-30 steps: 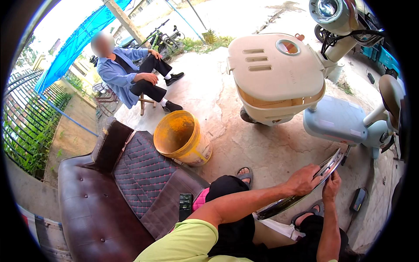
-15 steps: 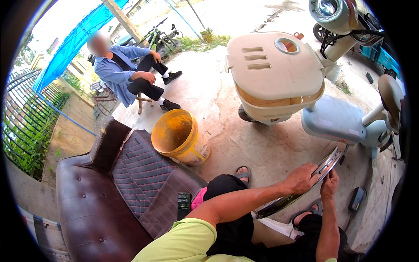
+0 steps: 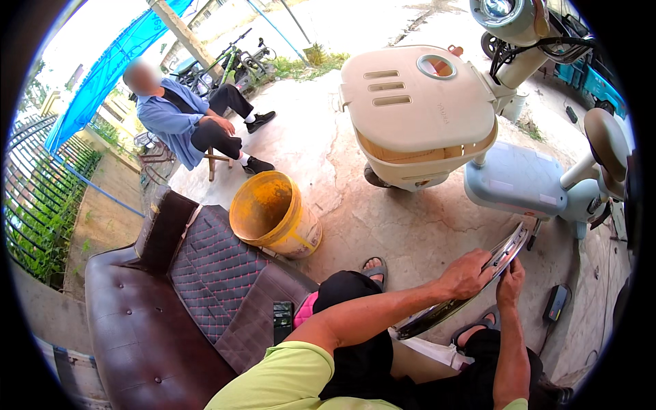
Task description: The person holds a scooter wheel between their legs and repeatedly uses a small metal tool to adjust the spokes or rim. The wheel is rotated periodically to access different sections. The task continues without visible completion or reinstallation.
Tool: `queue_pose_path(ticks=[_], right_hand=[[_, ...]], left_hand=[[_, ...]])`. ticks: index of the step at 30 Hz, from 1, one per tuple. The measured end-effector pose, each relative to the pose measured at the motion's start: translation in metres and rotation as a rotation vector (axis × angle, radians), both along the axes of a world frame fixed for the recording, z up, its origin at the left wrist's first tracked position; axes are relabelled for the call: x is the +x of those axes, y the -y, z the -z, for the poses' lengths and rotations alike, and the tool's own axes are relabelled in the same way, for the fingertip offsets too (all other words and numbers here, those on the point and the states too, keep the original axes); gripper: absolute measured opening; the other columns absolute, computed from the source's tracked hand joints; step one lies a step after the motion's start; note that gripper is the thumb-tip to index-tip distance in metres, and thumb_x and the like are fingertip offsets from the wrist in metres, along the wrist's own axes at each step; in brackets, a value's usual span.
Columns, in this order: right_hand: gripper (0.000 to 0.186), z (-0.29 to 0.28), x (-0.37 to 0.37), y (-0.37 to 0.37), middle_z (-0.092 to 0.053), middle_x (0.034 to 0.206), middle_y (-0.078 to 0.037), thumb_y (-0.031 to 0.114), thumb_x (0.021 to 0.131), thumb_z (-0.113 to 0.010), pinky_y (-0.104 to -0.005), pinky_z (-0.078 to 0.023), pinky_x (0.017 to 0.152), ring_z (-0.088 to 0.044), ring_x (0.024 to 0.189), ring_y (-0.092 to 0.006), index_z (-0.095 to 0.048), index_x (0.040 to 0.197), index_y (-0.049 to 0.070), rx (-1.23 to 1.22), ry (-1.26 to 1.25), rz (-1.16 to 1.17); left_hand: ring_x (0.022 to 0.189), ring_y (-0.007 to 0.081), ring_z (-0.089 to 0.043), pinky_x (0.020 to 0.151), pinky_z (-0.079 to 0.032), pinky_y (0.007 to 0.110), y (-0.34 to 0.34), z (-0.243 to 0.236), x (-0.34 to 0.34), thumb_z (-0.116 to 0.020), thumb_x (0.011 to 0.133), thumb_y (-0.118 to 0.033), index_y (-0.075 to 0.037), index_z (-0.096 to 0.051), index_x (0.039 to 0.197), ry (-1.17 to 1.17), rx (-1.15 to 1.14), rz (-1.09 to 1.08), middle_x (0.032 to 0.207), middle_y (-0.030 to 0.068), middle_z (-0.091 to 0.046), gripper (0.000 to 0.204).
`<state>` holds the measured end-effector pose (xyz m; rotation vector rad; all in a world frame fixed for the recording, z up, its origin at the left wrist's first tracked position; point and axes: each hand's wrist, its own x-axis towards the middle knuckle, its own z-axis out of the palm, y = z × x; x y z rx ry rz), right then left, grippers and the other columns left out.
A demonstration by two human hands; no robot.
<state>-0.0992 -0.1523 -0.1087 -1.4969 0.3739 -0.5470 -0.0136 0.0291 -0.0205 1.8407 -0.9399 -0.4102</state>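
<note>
Where the two hands meet, a curved metal wheel rim (image 3: 471, 283) runs on a slant from low over the person's lap up toward the scooters, its shiny inner channel turned to the camera. Gripping it near the upper end, the left hand (image 3: 467, 273) is closed over the rim's upper edge with the fingers curled across the channel. On the other side of the same stretch, the right hand (image 3: 510, 279) presses against the rim from below, fingers pointing up along the metal; it touches the rim, but how firmly it clasps cannot be told. So the rim lies between the two hands, with its lower, darker end reaching past the left forearm toward the knees, which are in black trousers.

Under the lower end of the rim a white cloth or paper (image 3: 430, 348) lies on the lap. Sandalled toes (image 3: 374, 268) show on the cracked concrete ground (image 3: 410, 225) ahead of the knees. A black charger-like box (image 3: 557, 303) lies on the ground to the right of the hands. Further out stand a cream scooter body (image 3: 417, 109) and a pale blue scooter (image 3: 526, 181), and to the left a yellow bucket (image 3: 273, 213). Beside the person is a brown leather sofa (image 3: 137, 321) with a quilted cushion and a dark phone (image 3: 282, 321) on it. Well apart, another person in a blue shirt (image 3: 184, 119) sits on a stool.
</note>
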Motion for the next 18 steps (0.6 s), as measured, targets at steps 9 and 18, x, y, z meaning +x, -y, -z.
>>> queue_pose_path(ticks=[9,18], right_hand=[[0.027,0.006,-0.002,0.001,-0.064,0.106,0.001,0.019,0.109,-0.053,-0.0238,-0.047,0.084,-0.057,0.094,-0.0075,-0.063,0.125,0.000,-0.016,-0.046,0.026],[0.030,0.010,-0.003,0.001,-0.066,0.114,-0.002,0.015,0.107,-0.056,-0.0275,-0.054,0.090,-0.065,0.102,-0.0115,-0.057,0.135,0.003,0.418,0.076,-0.053]], left_hand=[[0.098,0.0444,-0.058,0.087,-0.046,0.051,-0.001,-0.001,0.003,-0.055,0.099,-0.030,0.001,-0.059,0.104,-0.010,0.039,0.039,0.104,0.0258,-0.062,0.031],[0.099,0.0456,-0.058,0.089,-0.047,0.051,-0.005,0.004,0.001,-0.056,0.099,-0.031,0.000,-0.059,0.105,-0.015,0.005,0.006,0.104,0.0262,-0.061,0.032]])
